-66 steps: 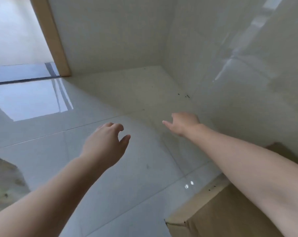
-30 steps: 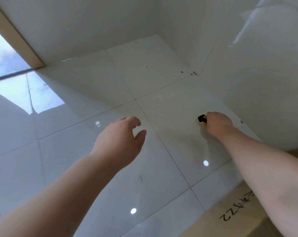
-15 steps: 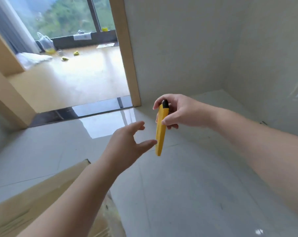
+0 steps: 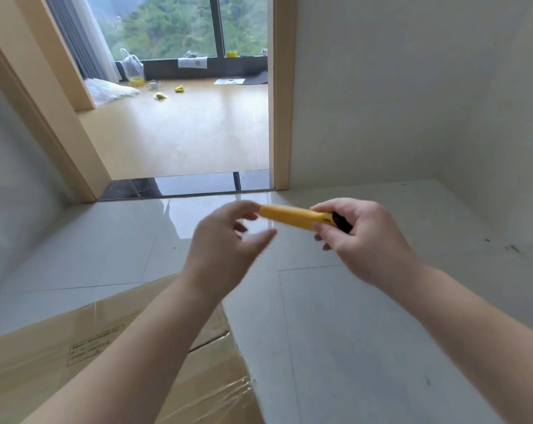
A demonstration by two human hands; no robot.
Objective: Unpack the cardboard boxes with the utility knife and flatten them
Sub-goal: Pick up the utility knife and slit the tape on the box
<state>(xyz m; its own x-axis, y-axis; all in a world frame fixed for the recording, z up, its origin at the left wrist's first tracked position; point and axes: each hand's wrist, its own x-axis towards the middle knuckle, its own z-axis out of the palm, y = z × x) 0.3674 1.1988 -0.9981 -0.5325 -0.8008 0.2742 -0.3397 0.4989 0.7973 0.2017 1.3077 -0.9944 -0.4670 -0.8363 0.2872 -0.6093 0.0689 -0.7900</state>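
1. Since half a second ago, the utility knife (image 4: 298, 218) is turning from hanging almost upright to lying nearly level, and the left hand (image 4: 225, 240) is closing in on its yellow tip.
2. Right hand (image 4: 363, 237) is gripping the knife at its black end, fingers curled round the body, in the air between the two hands above the tiled floor (image 4: 335, 347).
3. Left hand is hovering with fingers loosely spread and blurred by motion; its fingertips are arriving at the yellow end, but I cannot tell whether they are touching it yet.
4. Cardboard box (image 4: 84, 356) is lying low at the left, under the left forearm, its seam seemingly sealed with clear tape (image 4: 228, 390), so no cutting looks to be under way.
5. Risk, as I judge it: if the blade is sliding out toward the left fingertips while they are pinching that end, it could be nicking them. No blade is showing, and which end it leaves from is not plain.
6. A second risk: the right hand is holding only the far end, so a tug from the left could be twisting the knife loose and dropping it onto the hard tiles.
7. Glossy tape could also be letting a shallow blade skid toward the steadying arm.
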